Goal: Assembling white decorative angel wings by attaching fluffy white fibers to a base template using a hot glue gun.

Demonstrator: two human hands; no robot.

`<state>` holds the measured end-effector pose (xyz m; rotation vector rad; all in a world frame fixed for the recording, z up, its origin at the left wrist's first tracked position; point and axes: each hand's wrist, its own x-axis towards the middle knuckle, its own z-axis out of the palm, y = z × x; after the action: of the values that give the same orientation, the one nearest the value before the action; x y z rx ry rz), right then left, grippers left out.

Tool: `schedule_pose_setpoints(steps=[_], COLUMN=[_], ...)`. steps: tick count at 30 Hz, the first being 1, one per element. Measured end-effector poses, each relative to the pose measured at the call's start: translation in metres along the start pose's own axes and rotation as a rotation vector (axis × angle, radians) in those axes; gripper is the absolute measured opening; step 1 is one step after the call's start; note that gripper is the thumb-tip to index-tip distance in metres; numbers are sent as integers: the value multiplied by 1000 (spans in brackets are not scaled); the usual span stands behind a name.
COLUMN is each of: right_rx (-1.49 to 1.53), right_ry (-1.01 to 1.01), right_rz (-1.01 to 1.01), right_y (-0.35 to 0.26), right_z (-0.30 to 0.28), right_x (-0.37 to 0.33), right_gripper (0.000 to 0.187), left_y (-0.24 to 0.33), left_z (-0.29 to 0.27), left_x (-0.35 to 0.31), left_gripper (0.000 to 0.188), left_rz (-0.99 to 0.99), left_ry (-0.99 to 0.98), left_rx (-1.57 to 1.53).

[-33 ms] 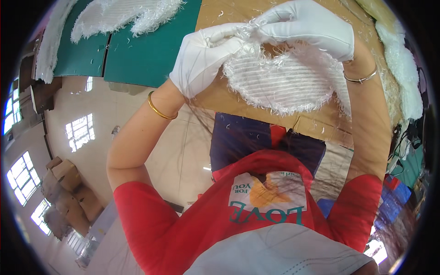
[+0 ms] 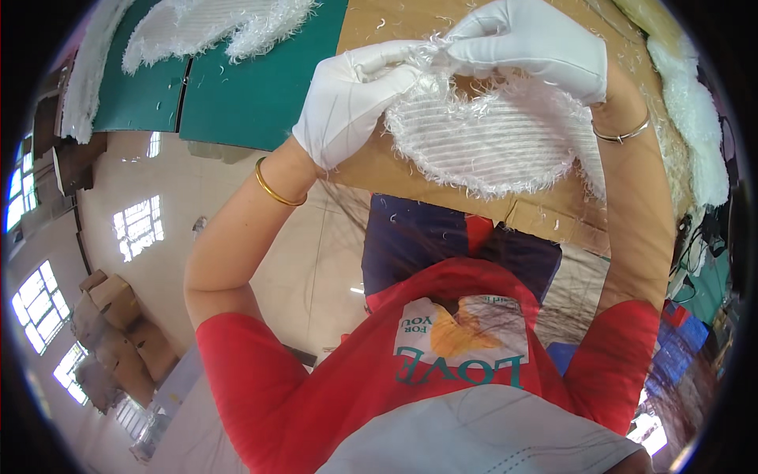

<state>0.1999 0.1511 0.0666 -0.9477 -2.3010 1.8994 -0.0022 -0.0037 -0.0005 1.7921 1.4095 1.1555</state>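
1 shaggy white piece point(image 2: 482, 146), kidney-shaped, pale ribbed face toward me, fringed all around its visible edge. Location: over the brown cardboard point(image 2: 383, 170), between the gloved hands and the red shirt point(image 2: 316, 395); whether it rests fully on the board I cannot tell.

2 hands, white gloves, as I read them on my head feed. Left hand point(image 2: 347, 99): thumb and forefinger pinched on the piece's narrow upper-left corner. Right hand point(image 2: 533, 51): fingertips drawn together on the fringe at that same corner, just beside the left's tips.

1 relation of note: from the pinch, the body of the piece lies toward the shirt and off to the right. I rate the right hand as nearer to that bulk, since it arches above the upper edge; the left sits beyond the left end.

Axis: long way runs left to right, the right end dipping slightly and passing close to the right forearm. Narrow corner points up and away from the wearer; rounded belly faces the wearer; notched edge faces the right palm.

1 similar white piece point(image 2: 185, 31): on the green tabletop point(image 2: 237, 103), far left, well apart.
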Motion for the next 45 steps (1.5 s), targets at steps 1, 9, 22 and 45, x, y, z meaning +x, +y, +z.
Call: schedule_pose_setpoints(steps=[1, 9, 22, 45], right_rx=[-94, -334, -1699, -987], right_ry=[-7, 185, 255, 59], right_rz=[96, 15, -633, -704], right_y=[-7, -10, 9, 65], right_z=[-3, 12, 40, 77], right_x=[-2, -5, -19, -104], right_gripper=[24, 18, 28, 51], left_y=[0, 16, 13, 27], left_z=[1, 6, -6, -7], left_x=[3, 3, 14, 23], left_gripper=[19, 23, 34, 37], left_rz=[9, -339, -518, -597], left_ry=[-3, 52, -97, -27], left_rx=[-7, -213, -235, -953])
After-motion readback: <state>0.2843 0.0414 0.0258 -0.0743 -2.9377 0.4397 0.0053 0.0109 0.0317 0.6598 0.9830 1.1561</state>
